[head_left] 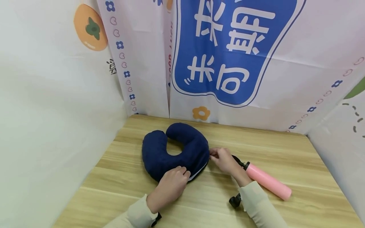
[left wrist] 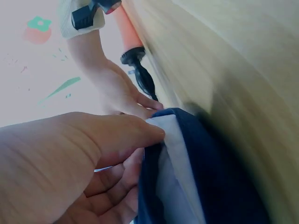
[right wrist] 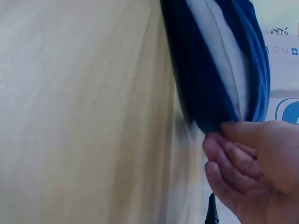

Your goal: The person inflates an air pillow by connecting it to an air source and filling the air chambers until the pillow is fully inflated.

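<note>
A navy U-shaped neck pillow lies on the table, its gap facing the back. Along its near right edge the cover is parted, and a white inner layer shows through the slit in the right wrist view. My left hand pinches the near lip of this opening; in the left wrist view the thumb presses on the white edge. My right hand pinches the cover at the right end of the slit, thumb and forefinger together at the navy fabric.
To the right lies a pink hand pump with a black nozzle end, partly behind my right forearm. A black device is at my right wrist. Printed cloth hangs behind the wood-grain table, and white walls stand at both sides.
</note>
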The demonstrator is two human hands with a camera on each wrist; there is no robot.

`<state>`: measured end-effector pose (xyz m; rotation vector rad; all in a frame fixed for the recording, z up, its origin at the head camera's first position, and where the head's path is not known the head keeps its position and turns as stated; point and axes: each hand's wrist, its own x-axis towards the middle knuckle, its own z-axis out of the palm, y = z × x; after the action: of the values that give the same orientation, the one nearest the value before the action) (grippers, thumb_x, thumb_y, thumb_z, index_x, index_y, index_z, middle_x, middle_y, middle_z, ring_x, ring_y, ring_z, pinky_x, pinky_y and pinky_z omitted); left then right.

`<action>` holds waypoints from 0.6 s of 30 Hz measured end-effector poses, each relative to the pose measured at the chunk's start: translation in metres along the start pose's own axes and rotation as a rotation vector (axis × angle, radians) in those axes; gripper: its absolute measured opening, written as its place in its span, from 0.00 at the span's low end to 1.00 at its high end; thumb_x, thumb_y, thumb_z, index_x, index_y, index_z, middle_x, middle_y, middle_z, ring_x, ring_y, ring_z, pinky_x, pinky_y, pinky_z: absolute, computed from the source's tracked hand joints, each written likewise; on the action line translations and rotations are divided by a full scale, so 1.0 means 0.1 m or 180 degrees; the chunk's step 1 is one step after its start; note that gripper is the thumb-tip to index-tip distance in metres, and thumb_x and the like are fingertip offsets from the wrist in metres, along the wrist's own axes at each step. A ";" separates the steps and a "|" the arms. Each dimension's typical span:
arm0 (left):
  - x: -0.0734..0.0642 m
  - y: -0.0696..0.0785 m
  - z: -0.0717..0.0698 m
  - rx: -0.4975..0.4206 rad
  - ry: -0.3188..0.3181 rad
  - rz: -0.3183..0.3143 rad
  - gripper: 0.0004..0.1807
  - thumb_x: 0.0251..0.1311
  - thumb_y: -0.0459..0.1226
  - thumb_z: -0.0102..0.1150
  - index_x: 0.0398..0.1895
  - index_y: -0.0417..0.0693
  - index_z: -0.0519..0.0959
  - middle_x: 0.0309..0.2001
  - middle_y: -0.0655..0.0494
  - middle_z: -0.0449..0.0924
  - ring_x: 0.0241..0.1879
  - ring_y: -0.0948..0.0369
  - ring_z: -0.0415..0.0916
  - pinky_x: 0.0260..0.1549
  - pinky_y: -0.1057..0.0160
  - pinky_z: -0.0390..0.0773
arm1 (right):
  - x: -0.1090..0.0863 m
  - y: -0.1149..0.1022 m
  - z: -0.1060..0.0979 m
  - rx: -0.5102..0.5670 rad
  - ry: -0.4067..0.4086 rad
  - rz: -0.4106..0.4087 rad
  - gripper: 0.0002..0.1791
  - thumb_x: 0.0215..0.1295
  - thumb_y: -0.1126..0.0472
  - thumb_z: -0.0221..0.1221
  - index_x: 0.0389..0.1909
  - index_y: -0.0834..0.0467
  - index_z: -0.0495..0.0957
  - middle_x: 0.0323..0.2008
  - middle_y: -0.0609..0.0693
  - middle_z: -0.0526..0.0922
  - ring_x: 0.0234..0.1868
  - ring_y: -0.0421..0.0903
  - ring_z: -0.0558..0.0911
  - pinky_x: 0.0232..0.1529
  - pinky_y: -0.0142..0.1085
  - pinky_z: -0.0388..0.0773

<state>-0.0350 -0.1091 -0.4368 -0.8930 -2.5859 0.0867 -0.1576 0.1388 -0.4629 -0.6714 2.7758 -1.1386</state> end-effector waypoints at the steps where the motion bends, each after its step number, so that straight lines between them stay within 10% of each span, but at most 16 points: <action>1: -0.01 -0.01 0.01 -0.0055 -0.0015 -0.0017 0.05 0.62 0.32 0.72 0.31 0.50 0.84 0.27 0.59 0.78 0.28 0.62 0.76 0.29 0.68 0.81 | 0.00 0.02 0.01 0.0002 0.0013 -0.0060 0.07 0.72 0.67 0.64 0.46 0.60 0.88 0.39 0.51 0.92 0.41 0.44 0.89 0.43 0.35 0.87; 18: -0.15 -0.45 -0.01 -0.0184 0.0041 -0.0127 0.13 0.48 0.29 0.79 0.34 0.49 0.84 0.29 0.57 0.79 0.31 0.59 0.77 0.33 0.63 0.84 | -0.16 0.09 -0.07 0.0092 0.0154 -0.0191 0.07 0.74 0.60 0.63 0.41 0.56 0.89 0.34 0.43 0.89 0.34 0.36 0.83 0.38 0.31 0.81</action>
<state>-0.0496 -0.1543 -0.4327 -0.8588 -2.6047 -0.0051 -0.1480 0.1562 -0.4658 -0.7389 2.7912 -1.2195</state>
